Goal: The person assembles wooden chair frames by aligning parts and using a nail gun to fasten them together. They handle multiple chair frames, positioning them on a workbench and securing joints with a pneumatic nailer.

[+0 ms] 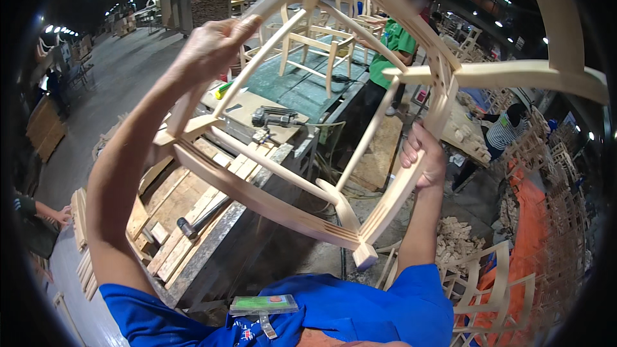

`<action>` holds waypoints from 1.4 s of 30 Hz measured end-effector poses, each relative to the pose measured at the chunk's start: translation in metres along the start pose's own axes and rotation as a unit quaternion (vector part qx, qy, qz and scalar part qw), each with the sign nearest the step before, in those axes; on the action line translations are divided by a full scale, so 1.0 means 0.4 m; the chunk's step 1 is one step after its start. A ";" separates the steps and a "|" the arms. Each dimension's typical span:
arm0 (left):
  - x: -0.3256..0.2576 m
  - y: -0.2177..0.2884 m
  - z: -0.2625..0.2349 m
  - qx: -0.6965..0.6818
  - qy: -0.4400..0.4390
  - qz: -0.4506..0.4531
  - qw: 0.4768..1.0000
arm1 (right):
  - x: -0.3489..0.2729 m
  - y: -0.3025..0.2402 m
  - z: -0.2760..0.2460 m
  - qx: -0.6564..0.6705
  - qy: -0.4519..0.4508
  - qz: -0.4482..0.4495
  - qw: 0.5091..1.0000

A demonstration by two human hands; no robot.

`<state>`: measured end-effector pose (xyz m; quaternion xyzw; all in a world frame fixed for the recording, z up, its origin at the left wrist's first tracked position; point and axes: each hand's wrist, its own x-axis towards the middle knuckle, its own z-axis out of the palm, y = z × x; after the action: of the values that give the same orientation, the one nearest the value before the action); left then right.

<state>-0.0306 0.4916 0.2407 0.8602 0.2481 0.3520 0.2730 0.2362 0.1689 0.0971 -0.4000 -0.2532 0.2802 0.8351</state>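
A bare wooden chair frame (pixel 260 198) is held up tilted in front of me, its legs, seat rails and thin stretchers joined together. My left hand (pixel 222 45) is closed round a wooden member at the upper left of the frame. On the other side, my right hand (pixel 425 154) wraps its fingers round a slotted rail at the lower right. Below the frame, a dark-headed hammer (pixel 187 228) lies on wooden slats on the workbench (pixel 222 263). A nail gun (pixel 276 117) rests on a board behind it.
An assembled chair (pixel 331 58) stands on a green-topped table (pixel 283 87) ahead. A co-worker in green (pixel 400 38) stands beyond the frame. Another person's hand (pixel 62 215) shows at far left. Curved chair parts (pixel 488 283) and an orange sheet (pixel 530 209) lie to my right.
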 end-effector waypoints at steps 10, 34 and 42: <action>0.126 0.045 0.280 0.006 -0.147 0.011 0.989 | -0.057 -0.038 -0.245 0.033 0.064 -0.034 0.997; 0.142 0.026 0.332 -0.006 -0.169 0.034 0.985 | -0.074 0.034 -0.280 0.059 0.049 -0.059 0.995; 0.123 0.074 0.348 0.005 -0.177 0.064 0.982 | -0.139 0.041 -0.302 0.078 0.054 -0.071 0.993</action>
<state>0.1107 0.4594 0.1990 0.9246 0.1421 0.2092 0.2849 0.2704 0.0767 0.0060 -0.3296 -0.2127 0.2172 0.8939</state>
